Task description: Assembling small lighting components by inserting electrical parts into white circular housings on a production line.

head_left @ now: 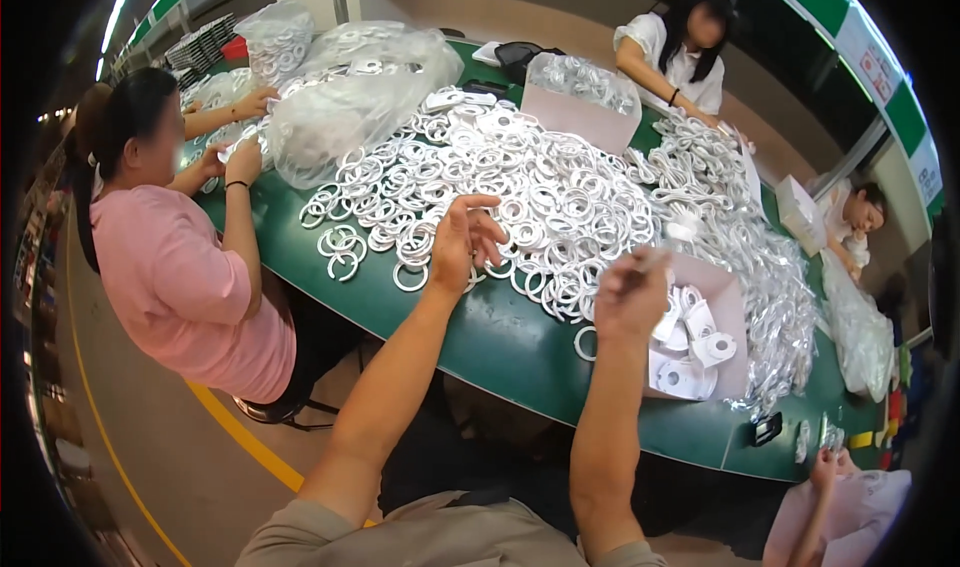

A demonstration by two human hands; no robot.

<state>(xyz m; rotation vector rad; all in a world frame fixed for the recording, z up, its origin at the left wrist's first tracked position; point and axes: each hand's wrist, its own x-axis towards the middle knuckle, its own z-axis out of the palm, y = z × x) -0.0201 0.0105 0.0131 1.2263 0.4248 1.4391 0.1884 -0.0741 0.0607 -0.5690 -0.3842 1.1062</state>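
The work in hand looks like picking through small white parts, and by its look the step is one of handling single pieces between the loose heap and the box. The left hand (466,242) is free, its fingers loosely bent and spread over the near edge of the heap of white rings (560,192), with nothing seen in its grip. The right hand (632,297) is raised just beside an open pale box (732,289), fingers drawn together; motion blur hides the fingertips, so I cannot tell whether they pinch a small piece. The white rings lie in front of both hands, many overlapping, with a few strays near the counter's edge, while white disc-ended parts (713,349) sit inside the box. The next move seems to call for separating one piece from its tangled neighbours without dragging others along. The counter (490,339) is dark green, and also carries coiled white cables (690,157), a spread of clear-wrapped items (785,327) on the right and a big clear bag (340,132) at the far left. A co-worker in pink (185,257) sits on the left, others work around the far and right sides, and a yellow stripe (235,422) crosses the floor.
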